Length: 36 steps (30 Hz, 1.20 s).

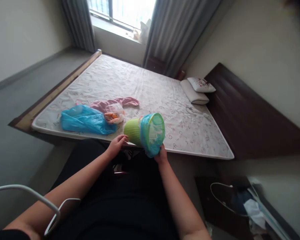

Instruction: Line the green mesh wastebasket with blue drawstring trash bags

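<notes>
A green plastic wastebasket [132,131] lies tilted on its side at the near edge of the mattress, its mouth facing right and toward me. A thin blue plastic bag [145,141] is folded over its rim and hangs down around the outside. My left hand [118,145] is closed at the basket's base, fingers against its lower side. Under the rim, my right hand [161,155] grips the hanging blue bag; its fingertips are partly hidden by the film. A larger blue plastic bag [86,120] lies crumpled on the mattress to the left of the basket.
Behind the large bag lie a pink cloth [127,101] and a clear bag with orange contents [114,115]. The mattress [140,80] has a wooden frame edge at left. Pillows [201,85] rest by the dark headboard [240,110]. A nightstand [210,196] with a white cable stands right.
</notes>
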Available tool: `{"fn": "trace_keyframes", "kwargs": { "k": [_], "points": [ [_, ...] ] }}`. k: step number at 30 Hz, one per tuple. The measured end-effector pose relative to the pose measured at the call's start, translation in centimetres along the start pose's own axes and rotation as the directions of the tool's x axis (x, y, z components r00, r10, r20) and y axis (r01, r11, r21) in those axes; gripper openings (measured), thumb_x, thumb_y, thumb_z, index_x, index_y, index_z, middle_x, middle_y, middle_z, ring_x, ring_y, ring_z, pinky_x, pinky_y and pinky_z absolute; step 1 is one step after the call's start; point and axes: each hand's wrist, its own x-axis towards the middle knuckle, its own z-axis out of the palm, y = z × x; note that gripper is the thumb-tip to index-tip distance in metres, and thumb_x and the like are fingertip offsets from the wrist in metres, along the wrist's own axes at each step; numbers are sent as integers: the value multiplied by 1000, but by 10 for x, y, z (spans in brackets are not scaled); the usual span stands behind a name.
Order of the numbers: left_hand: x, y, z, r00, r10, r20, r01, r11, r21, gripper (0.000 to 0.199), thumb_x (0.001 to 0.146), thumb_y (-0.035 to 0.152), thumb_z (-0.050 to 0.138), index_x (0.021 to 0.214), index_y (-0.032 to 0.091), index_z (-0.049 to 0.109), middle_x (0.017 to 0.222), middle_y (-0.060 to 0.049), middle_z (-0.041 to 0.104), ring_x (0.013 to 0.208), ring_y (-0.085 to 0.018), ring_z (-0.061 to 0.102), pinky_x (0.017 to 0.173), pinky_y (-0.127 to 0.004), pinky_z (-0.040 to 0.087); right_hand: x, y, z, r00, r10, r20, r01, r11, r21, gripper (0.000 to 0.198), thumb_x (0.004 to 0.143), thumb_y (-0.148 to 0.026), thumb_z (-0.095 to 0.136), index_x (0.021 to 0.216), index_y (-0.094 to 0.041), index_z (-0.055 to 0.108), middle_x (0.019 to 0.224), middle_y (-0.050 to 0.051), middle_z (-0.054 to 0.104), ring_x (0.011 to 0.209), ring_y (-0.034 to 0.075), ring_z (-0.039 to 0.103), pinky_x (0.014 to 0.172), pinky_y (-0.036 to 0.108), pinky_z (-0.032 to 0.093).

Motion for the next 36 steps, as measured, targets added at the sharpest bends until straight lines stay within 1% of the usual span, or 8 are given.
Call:
{"fn": "trace_keyframes", "kwargs": {
  "k": [3,10,14,19,24,28,31,36],
  "points": [
    [-15,10,-1,989,142,-39,-143,989,-25,54,81,69,70,98,18,72,79,-4,69,70,-20,66,71,-34,55,-11,-3,9,993,104,58,-103,995,-16,41,67,-32,62,108,-26,66,98,3,79,92,27,76,91,49,62],
    [-19,11,-23,965,204,-164,-201,979,31,44,87,62,66,99,20,71,79,-4,71,73,-23,66,75,-37,54,-8,8,11,986,158,46,-150,979,-139,39,61,-30,62,100,-31,65,86,-1,77,79,27,74,78,47,63],
    [2,1,-34,965,97,-244,-55,983,173,30,79,49,74,91,21,72,73,-3,71,73,-25,67,74,-37,51,-4,14,6,987,130,100,-103,966,-238,40,61,-31,61,101,-28,65,85,0,75,75,25,71,72,41,62],
    [20,-9,-44,967,-69,-245,100,988,119,20,67,34,80,78,19,71,78,-6,75,76,-25,69,76,-35,53,1,22,-3,985,94,147,-49,957,-285,34,65,-28,66,99,-23,69,82,-1,74,71,19,67,67,31,57],
    [31,-1,-56,924,-33,-382,93,986,139,15,79,30,68,89,20,64,87,-7,74,86,-24,69,85,-35,54,6,29,-2,991,38,127,4,948,-318,44,68,-34,79,108,-18,72,97,3,81,86,20,73,82,33,61],
    [28,16,-67,884,104,-456,17,967,254,12,88,24,54,98,20,61,83,-4,69,77,-22,65,80,-35,53,0,26,15,992,12,123,35,929,-368,63,72,-39,81,129,-17,68,112,8,81,95,23,76,86,38,63],
    [12,33,-66,863,284,-417,-45,866,498,14,91,24,53,100,20,64,89,-6,71,82,-24,67,82,-36,53,-12,23,34,991,-36,131,97,863,-495,68,77,-41,75,139,-15,64,116,12,79,99,26,75,89,43,63],
    [-18,42,-42,888,414,-198,-146,664,733,32,96,26,52,122,19,69,105,-11,76,96,-29,72,92,-39,54,-45,32,75,928,-284,240,369,619,-693,64,83,-31,63,144,-11,61,147,21,63,140,31,58,124,52,43]
  ]
}}
